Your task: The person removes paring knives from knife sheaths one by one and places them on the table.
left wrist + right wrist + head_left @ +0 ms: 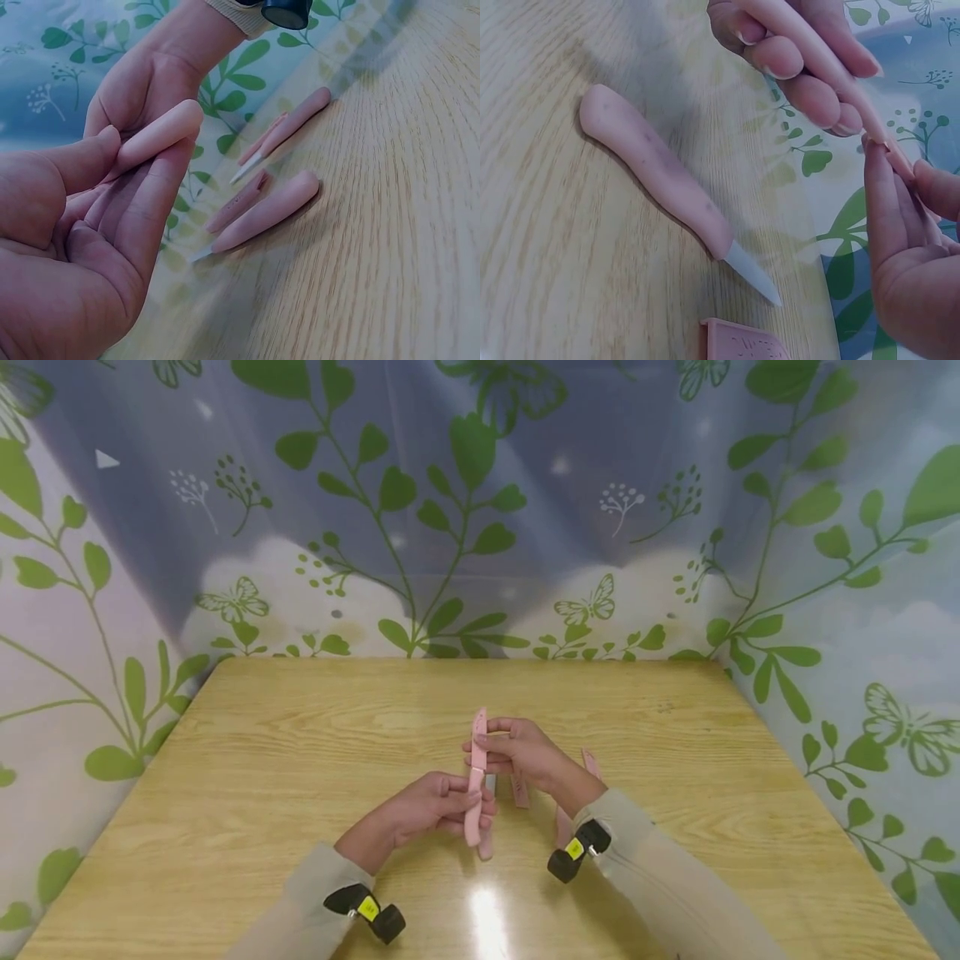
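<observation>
My left hand (435,806) grips the handle of a pink paring knife (473,818), thumb on top. The right hand (525,752) pinches the pink blade sheath (478,743) covering that knife's blade, which is hidden inside. Handle and sheath meet end to end, held tilted above the table. From the right wrist, the handle (817,52) shows across the left fingers, with the sheath between right thumb and fingers. Beneath the hands lies a second pink knife (270,210), its blade bare, beside a loose sheath (240,201).
A third pink knife (296,120) with a bare blade lies on the wooden table (262,760), under the right forearm, with another loose sheath (591,763) near it. Leaf-patterned cloth (420,527) hangs behind the table and along both sides.
</observation>
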Demonstrator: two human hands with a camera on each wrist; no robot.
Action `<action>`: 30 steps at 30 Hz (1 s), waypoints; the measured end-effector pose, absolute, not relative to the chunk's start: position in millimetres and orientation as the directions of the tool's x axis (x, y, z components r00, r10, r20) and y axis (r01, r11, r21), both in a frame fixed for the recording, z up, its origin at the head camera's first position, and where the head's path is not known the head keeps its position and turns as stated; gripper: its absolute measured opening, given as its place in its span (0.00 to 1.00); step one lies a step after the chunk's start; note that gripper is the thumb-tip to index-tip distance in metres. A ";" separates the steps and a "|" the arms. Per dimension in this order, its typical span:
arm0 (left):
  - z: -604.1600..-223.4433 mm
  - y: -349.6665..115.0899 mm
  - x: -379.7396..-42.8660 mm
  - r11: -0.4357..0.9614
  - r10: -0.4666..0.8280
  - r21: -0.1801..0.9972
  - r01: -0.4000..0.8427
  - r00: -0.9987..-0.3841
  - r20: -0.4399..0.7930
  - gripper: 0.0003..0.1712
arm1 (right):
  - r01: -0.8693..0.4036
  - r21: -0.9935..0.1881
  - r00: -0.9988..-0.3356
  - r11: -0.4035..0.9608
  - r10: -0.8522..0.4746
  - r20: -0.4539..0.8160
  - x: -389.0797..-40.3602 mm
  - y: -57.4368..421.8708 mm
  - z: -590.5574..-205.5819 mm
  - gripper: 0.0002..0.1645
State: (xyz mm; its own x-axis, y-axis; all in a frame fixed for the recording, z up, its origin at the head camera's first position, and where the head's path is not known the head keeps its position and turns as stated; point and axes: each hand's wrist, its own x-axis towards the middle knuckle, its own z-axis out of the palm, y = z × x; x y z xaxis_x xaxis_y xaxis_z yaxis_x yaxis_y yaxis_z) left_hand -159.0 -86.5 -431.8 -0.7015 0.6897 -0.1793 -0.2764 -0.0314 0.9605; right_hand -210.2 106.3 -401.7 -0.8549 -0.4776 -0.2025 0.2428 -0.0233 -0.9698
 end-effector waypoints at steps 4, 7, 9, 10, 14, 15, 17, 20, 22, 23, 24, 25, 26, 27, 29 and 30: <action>-432.1 -86.1 -158.9 -0.030 0.687 0.961 -0.276 -0.704 -0.181 0.17 | 0.250 -0.968 -0.853 -0.022 -0.477 -0.210 -209.8 106.8 -399.8 0.24; -432.4 -85.7 -159.3 -0.026 0.687 0.961 -0.274 -0.703 -0.182 0.17 | 0.248 -0.968 -0.854 -0.025 -0.478 -0.206 -210.1 107.0 -399.4 0.23; -433.2 -85.6 -159.4 -0.026 0.690 0.961 -0.274 -0.701 -0.180 0.18 | 0.245 -0.969 -0.855 -0.028 -0.478 -0.202 -210.7 107.2 -399.7 0.23; -433.5 -85.7 -159.4 -0.026 0.690 0.961 -0.277 -0.700 -0.183 0.17 | 0.242 -0.970 -0.857 -0.026 -0.476 -0.200 -210.7 107.1 -399.8 0.22; -435.6 -86.3 -159.1 -0.029 0.697 0.961 -0.276 -0.694 -0.178 0.17 | 0.238 -0.971 -0.860 -0.024 -0.470 -0.199 -210.8 106.8 -400.4 0.21; -435.9 -86.5 -159.0 -0.030 0.698 0.961 -0.275 -0.694 -0.177 0.17 | 0.238 -0.971 -0.860 -0.022 -0.471 -0.200 -210.7 106.7 -400.5 0.21; -436.0 -87.0 -158.6 -0.031 0.699 0.963 -0.267 -0.694 -0.170 0.17 | 0.237 -0.971 -0.859 -0.019 -0.471 -0.200 -210.5 106.5 -400.6 0.22; -435.5 -87.6 -157.9 -0.030 0.697 0.963 -0.267 -0.696 -0.172 0.17 | 0.234 -0.972 -0.859 -0.013 -0.471 -0.200 -210.2 106.4 -400.4 0.22; -434.8 -88.1 -157.3 -0.027 0.696 0.962 -0.270 -0.696 -0.176 0.17 | 0.232 -0.973 -0.858 -0.007 -0.472 -0.201 -210.0 106.1 -400.3 0.22; -434.5 -88.2 -156.9 -0.026 0.696 0.961 -0.275 -0.695 -0.180 0.17 | 0.232 -0.973 -0.857 -0.005 -0.473 -0.202 -210.0 106.1 -400.3 0.23; -434.4 -88.4 -156.7 -0.025 0.697 0.962 -0.273 -0.694 -0.179 0.17 | 0.234 -0.972 -0.858 -0.005 -0.472 -0.204 -210.0 106.1 -400.3 0.22; -434.0 -88.4 -156.3 -0.024 0.697 0.962 -0.272 -0.694 -0.179 0.17 | 0.232 -0.973 -0.858 -0.004 -0.471 -0.203 -210.1 106.2 -400.4 0.23; -434.0 -88.4 -156.1 -0.024 0.698 0.964 -0.266 -0.694 -0.174 0.17 | 0.230 -0.973 -0.859 -0.002 -0.470 -0.202 -210.2 106.3 -400.6 0.23; -433.8 -88.3 -155.7 -0.025 0.696 0.962 -0.272 -0.696 -0.178 0.17 | 0.228 -0.974 -0.861 -0.002 -0.468 -0.200 -210.3 106.4 -400.9 0.22; -433.7 -88.2 -154.8 -0.024 0.695 0.963 -0.268 -0.697 -0.177 0.19 | 0.231 -0.973 -0.863 -0.008 -0.464 -0.201 -210.2 106.7 -401.7 0.22; -434.0 -88.1 -154.2 -0.023 0.693 0.963 -0.269 -0.699 -0.179 0.19 | 0.235 -0.972 -0.864 -0.011 -0.461 -0.204 -210.1 106.8 -402.2 0.21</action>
